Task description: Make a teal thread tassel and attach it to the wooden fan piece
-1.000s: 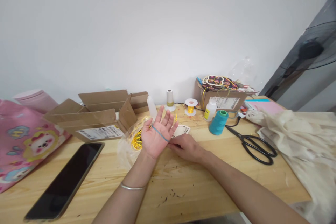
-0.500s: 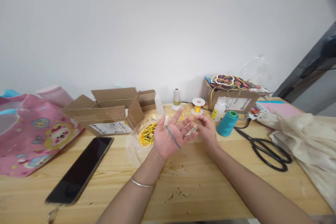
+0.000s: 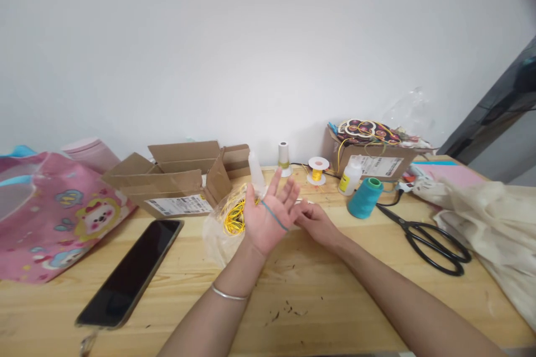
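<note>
My left hand (image 3: 268,212) is raised palm up over the wooden table (image 3: 176,295), fingers stretched and apart. A thin teal thread (image 3: 274,215) runs across its palm. My right hand (image 3: 313,220) sits just right of it, low on the table, fingers curled near the thread's end; what they pinch is hidden. Behind the left hand lies a clear plastic bag with yellow cord (image 3: 232,216). A teal thread cone (image 3: 365,197) stands to the right.
A dark phone (image 3: 132,271) lies at front left, a pink printed bag (image 3: 54,212) beyond it. Open cardboard boxes (image 3: 176,178) are at the back, with spools and small bottles. Black scissors (image 3: 431,237) and cream cloth (image 3: 494,223) lie right.
My right hand rose beside the left fingers, then dropped back to the table near the palm's edge. The left palm stayed raised. The view shifted slightly.
</note>
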`<state>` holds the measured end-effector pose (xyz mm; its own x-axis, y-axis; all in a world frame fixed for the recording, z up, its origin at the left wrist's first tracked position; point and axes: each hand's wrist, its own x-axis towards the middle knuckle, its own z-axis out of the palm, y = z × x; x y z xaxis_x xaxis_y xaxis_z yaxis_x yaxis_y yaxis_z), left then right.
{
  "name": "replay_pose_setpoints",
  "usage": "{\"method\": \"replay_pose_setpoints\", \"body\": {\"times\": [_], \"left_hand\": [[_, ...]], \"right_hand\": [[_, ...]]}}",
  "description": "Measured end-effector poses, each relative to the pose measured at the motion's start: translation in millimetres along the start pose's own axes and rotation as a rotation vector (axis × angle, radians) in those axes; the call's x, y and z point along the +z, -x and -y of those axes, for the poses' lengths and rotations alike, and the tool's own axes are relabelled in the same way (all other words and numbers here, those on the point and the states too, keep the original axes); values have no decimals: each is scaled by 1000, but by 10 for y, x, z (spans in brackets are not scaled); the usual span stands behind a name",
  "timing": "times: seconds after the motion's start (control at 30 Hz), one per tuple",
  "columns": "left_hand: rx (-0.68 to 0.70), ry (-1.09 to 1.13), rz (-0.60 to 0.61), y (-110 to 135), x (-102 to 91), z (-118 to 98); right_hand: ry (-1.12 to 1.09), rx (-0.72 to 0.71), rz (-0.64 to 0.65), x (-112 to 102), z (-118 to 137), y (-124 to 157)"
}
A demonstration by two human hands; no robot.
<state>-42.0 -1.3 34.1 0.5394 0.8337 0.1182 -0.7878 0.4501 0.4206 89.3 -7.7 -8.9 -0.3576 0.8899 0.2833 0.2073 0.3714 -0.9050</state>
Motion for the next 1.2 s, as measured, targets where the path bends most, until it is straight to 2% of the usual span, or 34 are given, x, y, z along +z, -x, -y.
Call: {"method": "replay_pose_setpoints", "body": {"times": [0.13, 0.3, 0.57, 0.7, 0.83, 0.97, 1.1, 1.2], "left_hand": [[182, 42, -71, -32, -3, -105], [228, 62, -85, -46, -2, -138], [231, 23, -110, -60, -30, -154], [195, 15, -97, -65, -50, -152], [129, -64, -125, -79, -60, -132], [-25, -185, -134, -84, -52, -56], [-290, -205, -85, -67, -46, 56], [-406, -183, -62, -48, -49, 128]], "right_hand": [[264, -44, 54, -6, 27, 14], [551, -128, 90, -28, 87, 48], [578, -151, 80, -139, 210, 37], [530, -139, 138, -169, 241, 46], [445, -118, 151, -203, 284, 56], [373, -146, 149, -269, 339, 56], [473, -259, 114, -340, 376, 51], [582, -330, 94, -380, 394, 53]]}}
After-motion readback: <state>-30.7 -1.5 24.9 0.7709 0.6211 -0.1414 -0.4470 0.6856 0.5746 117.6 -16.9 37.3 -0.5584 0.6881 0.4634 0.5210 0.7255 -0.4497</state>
